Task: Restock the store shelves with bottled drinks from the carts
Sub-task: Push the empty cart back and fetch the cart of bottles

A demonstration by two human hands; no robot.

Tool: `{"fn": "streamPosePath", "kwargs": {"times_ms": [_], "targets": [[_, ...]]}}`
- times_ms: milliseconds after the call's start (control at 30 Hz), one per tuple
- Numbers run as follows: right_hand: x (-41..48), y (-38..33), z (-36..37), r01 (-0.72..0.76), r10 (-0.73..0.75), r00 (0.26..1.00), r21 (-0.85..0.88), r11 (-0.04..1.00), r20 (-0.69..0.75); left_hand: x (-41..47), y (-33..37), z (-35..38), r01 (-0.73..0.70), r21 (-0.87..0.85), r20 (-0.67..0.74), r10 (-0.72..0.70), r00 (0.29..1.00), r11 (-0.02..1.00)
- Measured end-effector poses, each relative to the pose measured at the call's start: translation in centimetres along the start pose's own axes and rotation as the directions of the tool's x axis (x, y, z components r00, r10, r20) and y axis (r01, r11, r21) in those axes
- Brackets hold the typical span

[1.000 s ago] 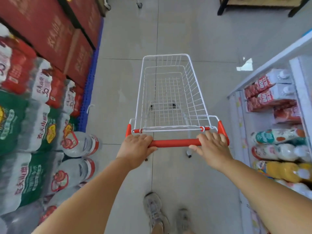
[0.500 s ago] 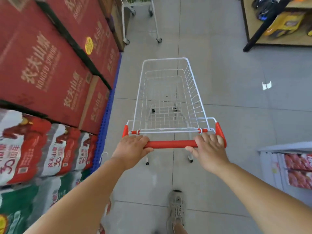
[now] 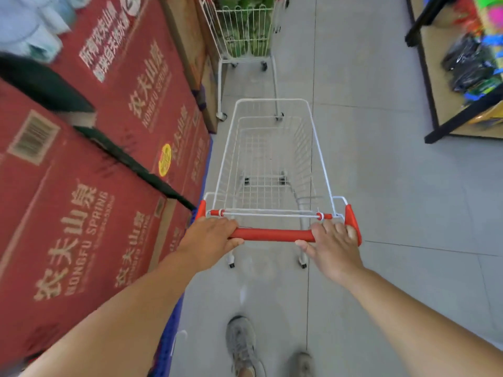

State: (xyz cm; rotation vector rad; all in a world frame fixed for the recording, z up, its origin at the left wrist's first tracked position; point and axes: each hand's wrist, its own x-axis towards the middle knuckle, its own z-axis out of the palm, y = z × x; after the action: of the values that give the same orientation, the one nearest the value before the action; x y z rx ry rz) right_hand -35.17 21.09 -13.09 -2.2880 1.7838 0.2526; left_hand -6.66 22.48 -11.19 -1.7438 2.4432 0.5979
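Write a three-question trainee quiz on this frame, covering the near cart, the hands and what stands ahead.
1. True or false: the near white cart holds bottled drinks.
2. Multiple choice: the left hand and right hand both grip A) the red handle, B) a red carton, C) a bottle.
3. Fill in: the second cart ahead carries ____-coloured goods.
Key: 1 false, its basket is empty; 2 A; 3 green.

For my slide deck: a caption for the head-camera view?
Left hand and right hand grip the red handle of an empty cart beside red cartons, a second cart ahead.
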Motion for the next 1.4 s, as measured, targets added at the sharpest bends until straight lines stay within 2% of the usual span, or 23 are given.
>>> {"fn": "streamPosePath", "kwargs": {"times_ms": [167,333,533,667,767,900,1033,1100,1133,1233,1300,1400], "targets": [[8.8,-1.7,-2.0,-0.009,0.009,1.000,-0.011,1.000,-0.007,6.4,-5.9,-3.7,0.013,0.018,0.024,-0.013,1.000,1.000],[16.7,-3.5,-4.3,0.057,-0.058,0.992,-0.008,0.998,-0.115,11.2,-10.6,-7.0,0.082,0.025,0.031,-0.082,0.996,0.996],[24.2,-6.2,-6.6,0.087,-0.086,0.992,0.006,0.996,-0.089,14.8,-16.2,-9.4,0.134,-0.006,0.025,-0.134,0.991,0.991],[27.1,-7.9,-7.3,0.099,-0.098,0.993,0.002,0.995,-0.060,16.1,-19.6,-10.2,0.148,0.060,0.006,-0.148,0.989,0.987],[28.2,-9.0,-7.7,0.084,-0.084,0.995,-0.003,0.996,-0.046,16.7,-20.9,-10.9,0.125,0.047,-0.010,-0.125,0.992,0.991],[29.2,-10.4,-9.2,0.026,-0.031,0.995,0.061,0.998,0.097,17.1,-22.6,-12.0,0.176,-0.044,0.086,-0.171,0.981,0.983],[29.9,-11.0,-11.3,0.022,-0.074,0.915,0.135,0.991,0.396,17.5,-22.4,-13.7,0.277,-0.138,0.216,-0.244,0.945,0.951],[31.0,-10.6,-12.8,-0.068,-0.082,0.878,0.292,0.954,0.472,17.8,-22.1,-14.6,0.350,-0.178,0.289,-0.291,0.912,0.920],[31.8,-10.3,-13.9,-0.128,-0.093,0.873,0.408,0.904,0.479,18.2,-21.8,-15.0,0.382,-0.209,0.309,-0.310,0.899,0.900],[35.5,-8.5,-17.5,-0.191,-0.086,0.915,0.611,0.769,0.394,20.8,-20.7,-16.8,0.445,-0.305,0.261,-0.375,0.889,0.842],[38.9,-6.7,-20.2,-0.134,-0.081,0.949,0.622,0.772,0.305,24.2,-19.8,-18.7,0.459,-0.358,0.168,-0.428,0.888,0.813],[45.4,-3.4,-24.1,-0.011,-0.111,0.977,0.560,0.828,0.183,31.0,-18.2,-22.9,0.495,-0.421,0.040,-0.529,0.847,0.760]]}}
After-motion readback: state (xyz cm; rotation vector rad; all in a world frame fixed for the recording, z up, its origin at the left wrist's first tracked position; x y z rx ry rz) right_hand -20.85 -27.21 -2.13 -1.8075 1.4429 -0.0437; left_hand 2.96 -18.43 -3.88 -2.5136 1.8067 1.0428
